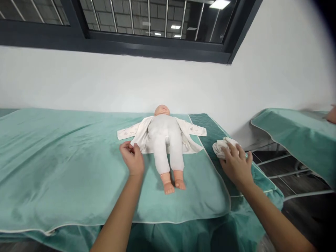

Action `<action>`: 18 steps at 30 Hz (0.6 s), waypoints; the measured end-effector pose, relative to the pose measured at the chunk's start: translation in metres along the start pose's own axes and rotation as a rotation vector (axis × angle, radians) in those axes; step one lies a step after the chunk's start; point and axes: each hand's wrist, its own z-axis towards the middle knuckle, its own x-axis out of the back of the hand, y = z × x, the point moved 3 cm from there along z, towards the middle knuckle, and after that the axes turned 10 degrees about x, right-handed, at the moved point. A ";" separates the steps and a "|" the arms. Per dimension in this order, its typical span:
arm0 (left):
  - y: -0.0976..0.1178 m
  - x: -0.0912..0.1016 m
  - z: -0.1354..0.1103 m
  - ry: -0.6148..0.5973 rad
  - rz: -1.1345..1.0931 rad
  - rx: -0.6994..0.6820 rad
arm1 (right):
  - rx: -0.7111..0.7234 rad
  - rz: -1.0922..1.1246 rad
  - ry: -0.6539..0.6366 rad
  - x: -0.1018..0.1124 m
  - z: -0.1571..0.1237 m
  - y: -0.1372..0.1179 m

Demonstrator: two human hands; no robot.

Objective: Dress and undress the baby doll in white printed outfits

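Note:
A baby doll [166, 140] lies on its back on a green mat [65, 164], dressed in a white bodysuit, with an open white jacket [141, 134] spread under it. My left hand [132, 158] rests at the jacket's lower left corner, fingers curled on the hem. My right hand [236, 162] lies on a crumpled white cloth [222, 145] to the doll's right, fingers wrapped over it.
The mat covers a table against a white wall, under a dark-framed window [147, 31]. A second green-covered table [294, 136] stands to the right across a gap of dark floor. Another person's hand [332, 114] shows at the right edge.

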 end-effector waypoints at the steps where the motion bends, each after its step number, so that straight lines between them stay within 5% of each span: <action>1: 0.002 -0.001 -0.002 -0.040 0.033 -0.022 | 0.020 -0.071 -0.048 -0.001 0.000 0.010; 5: 0.009 -0.003 -0.010 -0.286 0.170 -0.097 | 0.130 -0.117 -0.160 0.004 0.006 0.037; 10: 0.038 0.008 -0.049 -0.636 0.251 -0.408 | 0.179 -0.014 -0.068 0.041 0.025 0.032; 14: 0.058 0.018 -0.100 -0.955 0.354 -0.661 | 0.074 0.197 0.086 0.079 0.047 0.019; 18: 0.061 0.020 -0.124 -1.015 0.513 -0.766 | -0.132 0.452 0.070 0.111 0.072 0.005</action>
